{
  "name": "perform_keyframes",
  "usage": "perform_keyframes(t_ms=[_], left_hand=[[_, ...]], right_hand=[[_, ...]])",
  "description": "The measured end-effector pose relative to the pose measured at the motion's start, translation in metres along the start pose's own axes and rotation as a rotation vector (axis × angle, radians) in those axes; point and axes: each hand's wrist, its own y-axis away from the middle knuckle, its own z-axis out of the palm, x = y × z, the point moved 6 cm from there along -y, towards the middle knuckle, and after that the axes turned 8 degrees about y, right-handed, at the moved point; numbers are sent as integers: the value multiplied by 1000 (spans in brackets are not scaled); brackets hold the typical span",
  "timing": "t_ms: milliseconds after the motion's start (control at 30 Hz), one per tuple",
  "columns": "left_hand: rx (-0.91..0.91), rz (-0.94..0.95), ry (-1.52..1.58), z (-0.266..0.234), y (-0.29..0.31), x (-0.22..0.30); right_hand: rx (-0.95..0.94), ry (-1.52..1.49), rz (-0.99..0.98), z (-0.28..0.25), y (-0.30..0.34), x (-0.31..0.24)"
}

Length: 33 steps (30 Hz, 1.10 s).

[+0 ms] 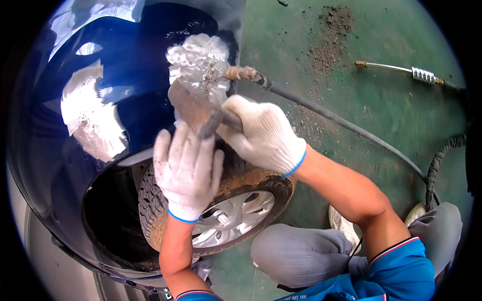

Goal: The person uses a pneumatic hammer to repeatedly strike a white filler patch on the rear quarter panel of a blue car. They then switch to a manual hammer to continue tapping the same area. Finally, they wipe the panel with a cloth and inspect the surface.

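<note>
My right hand (263,131), in a white knit glove with a blue cuff, is wrapped round the handle of a hammer. The worn metal hammer head (197,109) hangs over the lower part of a bare, dimpled metal patch (199,57) on a dark blue car panel (143,70). My left hand (186,168), gloved the same way, has its fingers stretched out at the panel's edge above the wheel (236,215). Its fingertips lie just below the hammer head and are partly hidden. A grey cable (321,110) with a copper-coloured end (240,73) meets the patch's right side.
A second bare metal patch (93,113) shows farther left on the bodywork. Brown grit (331,37) is scattered over the green floor (391,30). A thin metal rod tool with a ribbed silver grip (423,75) lies at the right. My bent knee (296,253) is beside the tyre.
</note>
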Motion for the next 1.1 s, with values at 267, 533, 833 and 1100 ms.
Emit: perform_keyframes(t_ms=[267, 533, 833, 1100], left_hand=[[15, -159, -341, -8, -28, -21], [-78, -21, -248, 15, -39, -6], [-148, 8, -110, 27, -8, 2], [-95, 14, -114, 26, -13, 5]], right_hand=[[-44, -350, 542, -22, 44, 32], [170, -297, 395, -30, 46, 30], [201, -223, 212, -6, 45, 24], [195, -112, 84, 10, 35, 38]])
